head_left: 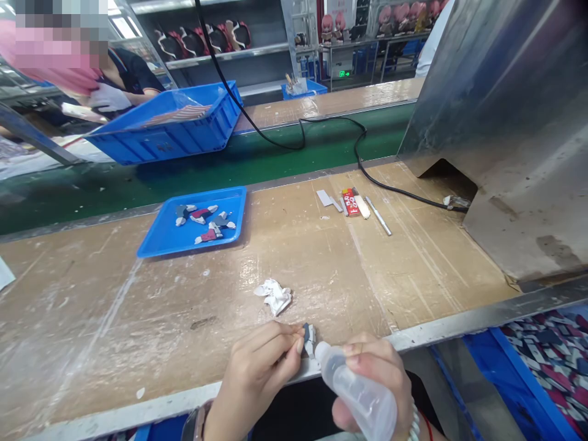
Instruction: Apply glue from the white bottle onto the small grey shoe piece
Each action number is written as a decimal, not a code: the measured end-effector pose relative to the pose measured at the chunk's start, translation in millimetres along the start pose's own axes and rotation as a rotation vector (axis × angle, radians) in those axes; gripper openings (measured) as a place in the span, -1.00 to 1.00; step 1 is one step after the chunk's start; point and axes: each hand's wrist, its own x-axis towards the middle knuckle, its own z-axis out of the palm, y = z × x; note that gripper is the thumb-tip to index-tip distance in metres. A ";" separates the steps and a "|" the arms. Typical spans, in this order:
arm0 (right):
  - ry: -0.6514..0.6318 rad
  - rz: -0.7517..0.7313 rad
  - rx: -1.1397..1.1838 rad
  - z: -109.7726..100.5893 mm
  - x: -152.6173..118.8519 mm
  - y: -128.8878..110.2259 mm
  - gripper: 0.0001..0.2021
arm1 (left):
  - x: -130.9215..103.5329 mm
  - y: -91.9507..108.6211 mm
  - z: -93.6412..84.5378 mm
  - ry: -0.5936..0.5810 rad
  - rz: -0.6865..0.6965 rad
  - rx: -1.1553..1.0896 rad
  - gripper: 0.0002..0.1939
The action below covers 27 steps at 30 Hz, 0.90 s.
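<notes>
My left hand (260, 367) pinches a small grey-and-white toy part (309, 337) at the near edge of the wooden workbench (138, 306). In my right hand (381, 380) is a clear squeeze bottle (356, 392), tilted so its nozzle touches the small part. A crumpled white wipe (274, 296) lies on the bench just beyond my hands. Farther back at centre left, a shallow blue tray (160, 239) holds several small red, grey and white figure parts (206, 222).
A red pack, a metal blade and thin tools (353, 205) lie at the back right. A large metal housing (505, 122) fills the right side, with a black cable (331, 131) crossing the green conveyor belt (114, 184). Another person (110, 86) works by a blue crate (174, 125). A blue bin of parts (551, 361) sits at lower right.
</notes>
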 end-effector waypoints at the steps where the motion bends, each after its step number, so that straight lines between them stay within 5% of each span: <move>1: 0.005 -0.030 -0.033 -0.5 -0.3 -1.6 -0.71 | -0.1 0.6 -0.7 -0.003 -0.002 0.002 -0.82; 4: 0.103 0.017 -0.045 -2.3 -4.0 -4.4 -0.74 | -1.9 2.3 -2.3 -0.017 -0.015 0.018 -0.82; 8: 0.322 0.420 0.157 -12.0 -9.2 4.6 -0.64 | -8.5 1.9 -1.5 -0.013 -0.022 0.048 -0.83; 14: 0.047 0.936 0.487 -41.4 -8.9 34.8 -0.64 | -26.1 2.1 3.0 -0.045 0.014 0.211 -0.80; 18: 0.060 1.021 0.489 -48.2 -10.3 47.8 -0.70 | -32.8 5.2 4.7 -0.069 0.066 0.362 -0.70; 22: 0.102 0.948 0.117 -42.7 -6.7 56.1 -0.33 | -33.3 5.9 7.6 -0.055 0.028 0.326 -0.71; 27: -0.157 0.909 -0.192 -38.7 -5.1 66.5 -0.31 | -31.1 13.8 17.4 0.086 -0.083 0.185 -0.73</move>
